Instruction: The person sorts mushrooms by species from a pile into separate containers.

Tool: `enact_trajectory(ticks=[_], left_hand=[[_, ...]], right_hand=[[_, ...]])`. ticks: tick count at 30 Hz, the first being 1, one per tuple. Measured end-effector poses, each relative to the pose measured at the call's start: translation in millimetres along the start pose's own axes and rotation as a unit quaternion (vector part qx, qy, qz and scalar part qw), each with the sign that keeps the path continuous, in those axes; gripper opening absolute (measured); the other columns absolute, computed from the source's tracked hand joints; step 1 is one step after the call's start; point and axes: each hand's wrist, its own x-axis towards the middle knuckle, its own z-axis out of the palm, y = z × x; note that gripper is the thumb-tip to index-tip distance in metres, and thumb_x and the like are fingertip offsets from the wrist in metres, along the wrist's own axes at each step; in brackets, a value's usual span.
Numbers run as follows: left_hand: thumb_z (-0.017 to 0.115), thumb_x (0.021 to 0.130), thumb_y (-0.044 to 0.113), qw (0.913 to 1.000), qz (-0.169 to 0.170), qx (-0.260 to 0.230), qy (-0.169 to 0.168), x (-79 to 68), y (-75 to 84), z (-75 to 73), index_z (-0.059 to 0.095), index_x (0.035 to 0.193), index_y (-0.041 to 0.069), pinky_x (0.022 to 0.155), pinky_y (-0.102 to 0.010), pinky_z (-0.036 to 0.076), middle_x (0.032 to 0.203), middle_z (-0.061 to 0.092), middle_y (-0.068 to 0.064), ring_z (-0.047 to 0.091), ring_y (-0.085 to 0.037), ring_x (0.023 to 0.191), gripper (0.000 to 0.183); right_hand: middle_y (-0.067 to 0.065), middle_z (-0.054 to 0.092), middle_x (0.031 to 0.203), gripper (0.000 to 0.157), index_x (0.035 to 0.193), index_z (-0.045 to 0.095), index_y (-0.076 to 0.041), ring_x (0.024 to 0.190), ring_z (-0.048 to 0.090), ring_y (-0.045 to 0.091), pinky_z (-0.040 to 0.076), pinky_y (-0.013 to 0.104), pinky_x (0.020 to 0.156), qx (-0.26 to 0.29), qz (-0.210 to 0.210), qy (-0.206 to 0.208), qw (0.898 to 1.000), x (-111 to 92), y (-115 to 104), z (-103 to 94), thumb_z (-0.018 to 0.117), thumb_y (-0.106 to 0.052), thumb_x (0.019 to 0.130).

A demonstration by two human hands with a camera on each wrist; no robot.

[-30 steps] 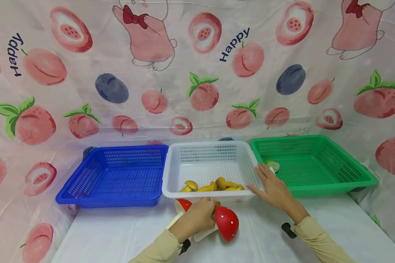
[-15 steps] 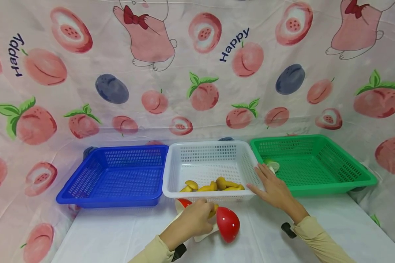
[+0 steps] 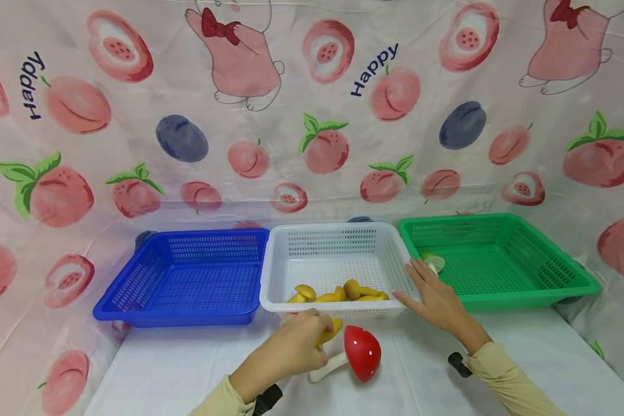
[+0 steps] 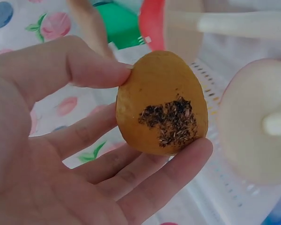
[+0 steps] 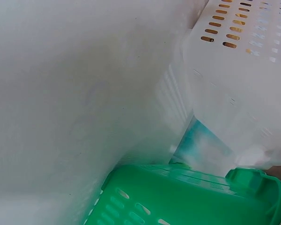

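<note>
My left hand (image 3: 293, 346) holds a rounded yellow-brown piece (image 3: 331, 331) in front of the white basket (image 3: 333, 308). In the left wrist view, thumb and fingertips grip this piece (image 4: 140, 93) by its edges, and a dark, rough patch marks its face. A toy mushroom (image 3: 363, 353) with a white-dotted red cap and pale stem lies on the table just right of that hand. A second, large mushroom (image 4: 248, 154) shows its pale underside in the left wrist view. My right hand (image 3: 437, 303) rests with straight fingers at the white basket's right front corner.
Several yellow toy mushrooms (image 3: 340, 293) lie along the front inside the white basket. A blue basket (image 3: 187, 319) stands to its left. To its right, a green basket (image 3: 525, 296) holds a green-and-white piece (image 3: 434, 264). A fruit-print cloth (image 3: 312, 115) hangs behind.
My left hand has lifted the yellow-brown piece and drawn it slightly left, away from the red-capped mushroom. The second red cap is now hidden behind that hand. My right hand stays at the basket corner.
</note>
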Motion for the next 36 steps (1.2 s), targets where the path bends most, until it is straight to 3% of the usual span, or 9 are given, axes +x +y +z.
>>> enact_trajectory(ticks=[7,16,25,36], left_hand=[[0.067,0.064,0.001,0.9978,0.017,-0.062,0.018,0.4,-3.5,-18.7,0.067,0.096,0.004,0.059,-0.019,0.043,0.081,0.055,0.0,0.048,-0.011,0.071,0.032],[0.07,0.067,0.002,0.9963,-0.028,-0.077,0.028,8.0,-15.2,-36.8,0.066,0.103,0.002,0.061,-0.026,0.047,0.096,0.061,-0.006,0.052,-0.017,0.077,0.037],[0.073,0.07,0.004,0.9949,-0.038,-0.082,0.044,18.3,-28.2,-45.0,0.065,0.104,0.001,0.072,-0.036,0.051,0.091,0.059,-0.008,0.055,-0.022,0.081,0.035],[0.077,0.071,0.007,0.9904,-0.07,-0.088,0.08,43.2,-53.2,-46.9,0.066,0.101,0.0,0.071,-0.034,0.053,0.09,0.063,-0.009,0.06,-0.022,0.082,0.033]], right_hand=[[0.022,0.029,0.149,0.081,0.142,0.038,0.003,0.137,0.025,0.04,0.037,0.066,0.092,-0.001,0.003,0.001,1.0,-0.4,1.2,-1.4,0.055,-0.055,0.088],[0.021,0.029,0.15,0.081,0.142,0.038,0.002,0.137,0.025,0.039,0.037,0.068,0.09,-0.003,0.003,0.003,1.0,0.2,2.8,-0.7,0.054,-0.056,0.088],[0.021,0.029,0.15,0.08,0.142,0.038,0.002,0.137,0.025,0.039,0.038,0.067,0.09,-0.003,0.001,0.002,1.0,-0.8,2.5,-0.8,0.054,-0.056,0.089],[0.021,0.03,0.149,0.079,0.142,0.039,0.002,0.136,0.026,0.039,0.038,0.066,0.091,0.0,-0.003,0.008,1.0,-0.4,0.1,-0.3,0.056,-0.054,0.088]])
